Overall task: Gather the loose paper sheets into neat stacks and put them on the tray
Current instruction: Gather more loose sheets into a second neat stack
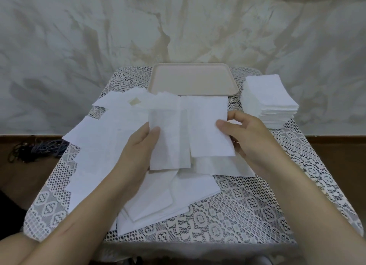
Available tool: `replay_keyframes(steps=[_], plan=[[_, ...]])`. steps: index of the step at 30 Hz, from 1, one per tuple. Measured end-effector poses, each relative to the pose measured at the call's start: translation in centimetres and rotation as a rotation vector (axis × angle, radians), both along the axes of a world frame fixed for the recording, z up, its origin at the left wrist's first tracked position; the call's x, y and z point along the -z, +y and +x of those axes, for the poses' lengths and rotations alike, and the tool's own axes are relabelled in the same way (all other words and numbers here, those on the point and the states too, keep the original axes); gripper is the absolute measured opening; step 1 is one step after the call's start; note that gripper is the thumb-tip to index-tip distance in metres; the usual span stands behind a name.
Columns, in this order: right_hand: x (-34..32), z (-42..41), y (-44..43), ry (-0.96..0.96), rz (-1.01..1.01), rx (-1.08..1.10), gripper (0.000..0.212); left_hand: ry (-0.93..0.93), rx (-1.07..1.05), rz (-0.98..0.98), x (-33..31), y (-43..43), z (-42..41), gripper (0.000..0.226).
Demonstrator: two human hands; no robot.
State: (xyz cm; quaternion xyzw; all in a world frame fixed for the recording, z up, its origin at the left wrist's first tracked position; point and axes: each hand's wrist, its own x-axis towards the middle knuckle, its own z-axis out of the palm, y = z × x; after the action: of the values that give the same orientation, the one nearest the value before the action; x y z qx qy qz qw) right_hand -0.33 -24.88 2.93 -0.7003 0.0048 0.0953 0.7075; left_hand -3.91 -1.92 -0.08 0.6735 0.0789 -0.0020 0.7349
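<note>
Loose white paper sheets (103,151) lie scattered over the left and middle of the table. My left hand (138,146) pinches one white sheet (170,142) by its left edge, thumb on top. My right hand (243,136) pinches another white sheet (208,126) by its right edge. Both sheets are held side by side above the pile. A beige tray (158,82) with nothing on it sits at the far middle of the table. A neat stack of white sheets (269,102) stands to the tray's right.
A small table under a white lace cloth (247,205) carries everything. A pale mottled wall (79,37) rises just behind it. Dark cables (35,151) lie on the brown floor to the left.
</note>
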Motion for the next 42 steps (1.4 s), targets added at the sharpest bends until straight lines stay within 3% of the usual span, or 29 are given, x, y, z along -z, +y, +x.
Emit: replay_keyframes(steps=[7, 14, 22, 26, 32, 35, 40, 42], plan=[[1.7, -0.6, 3.1, -0.095, -0.114, 0.029, 0.017, 0.064, 0.031, -0.208, -0.5, -2.1, -0.5, 0.029], [2.5, -0.8, 4.3, -0.145, -0.144, 0.051, 0.024, 0.092, 0.023, -0.245, -0.8, -2.4, -0.5, 0.031], [2.8, -0.5, 3.9, -0.185, -0.21, 0.104, 0.018, 0.063, 0.09, -0.164, -0.4, -2.0, -0.5, 0.03], [2.6, -0.4, 3.5, -0.101, -0.178, 0.049, 0.014, 0.051, 0.092, -0.124, -0.3, -1.8, -0.4, 0.031], [3.0, -0.1, 3.0, -0.107, -0.185, 0.011, 0.013, -0.011, 0.076, 0.065, 0.1, -1.4, -0.2, 0.024], [3.1, 0.4, 2.2, -0.145, -0.324, 0.038, 0.014, -0.026, 0.057, 0.101, 0.2, -0.6, 0.3, 0.029], [2.7, 0.8, -1.4, -0.258, -0.75, 0.189, 0.006, -0.017, 0.037, 0.11, 0.5, 0.8, 0.8, 0.027], [2.9, 1.0, -2.6, -0.224, -0.859, 0.202, 0.023, -0.017, 0.039, 0.113, 0.6, 0.7, 0.8, 0.027]])
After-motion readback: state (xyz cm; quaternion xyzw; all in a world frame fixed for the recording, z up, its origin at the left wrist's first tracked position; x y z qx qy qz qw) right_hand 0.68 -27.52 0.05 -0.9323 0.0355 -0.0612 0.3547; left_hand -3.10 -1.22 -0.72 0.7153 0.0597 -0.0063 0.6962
